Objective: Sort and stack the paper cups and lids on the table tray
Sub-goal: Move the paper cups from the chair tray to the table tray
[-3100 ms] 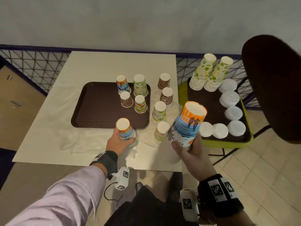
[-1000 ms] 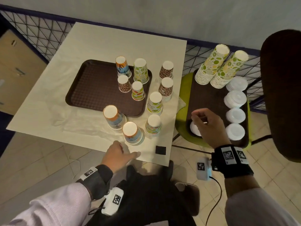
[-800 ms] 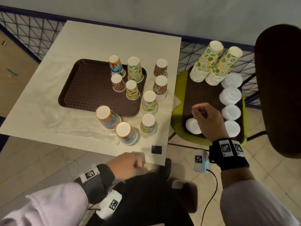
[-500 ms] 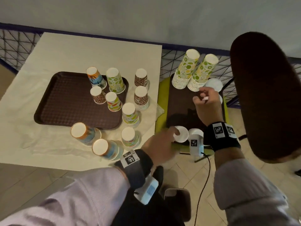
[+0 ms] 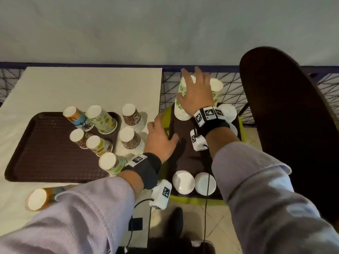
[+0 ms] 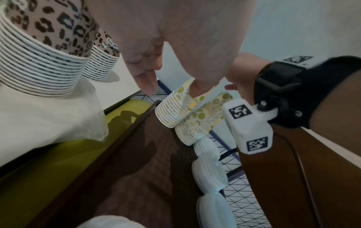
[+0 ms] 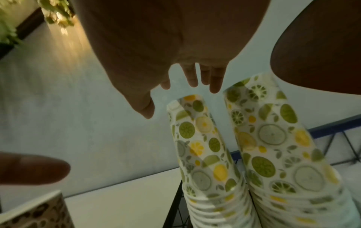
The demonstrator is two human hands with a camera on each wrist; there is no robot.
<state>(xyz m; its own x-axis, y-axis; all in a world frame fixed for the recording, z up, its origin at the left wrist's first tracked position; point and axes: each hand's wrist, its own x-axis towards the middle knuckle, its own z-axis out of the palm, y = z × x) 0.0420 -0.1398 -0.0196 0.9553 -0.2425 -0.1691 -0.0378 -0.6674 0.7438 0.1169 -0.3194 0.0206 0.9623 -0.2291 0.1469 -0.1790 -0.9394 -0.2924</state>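
Observation:
Two tall stacks of lime-print cups [image 5: 180, 110] [image 7: 273, 138] stand upside down at the back of the brown side tray [image 5: 185, 158]. My right hand [image 5: 190, 77] hovers over their tops with fingers [image 7: 191, 80] spread and holds nothing. My left hand [image 5: 159, 132] floats open above that tray's left rim, fingers [image 6: 146, 74] relaxed and empty. White lids [image 5: 183, 182] lie in small piles along the side tray's front and right edge [image 6: 209, 174]. The brown table tray [image 5: 45, 158] holds several upturned printed cups [image 5: 101, 120].
Two leopard-print cup stacks [image 5: 131, 139] stand on the white table between the trays. An orange cup [image 5: 42, 197] sits near the table's front edge, partly behind my left sleeve. A dark chair back [image 5: 293, 125] rises close on the right. A wire railing runs behind.
My right hand has moved from the lids up to above the lime cup stacks and spread open. My left hand has left the front lid and moved farther back along the side tray's left rim.

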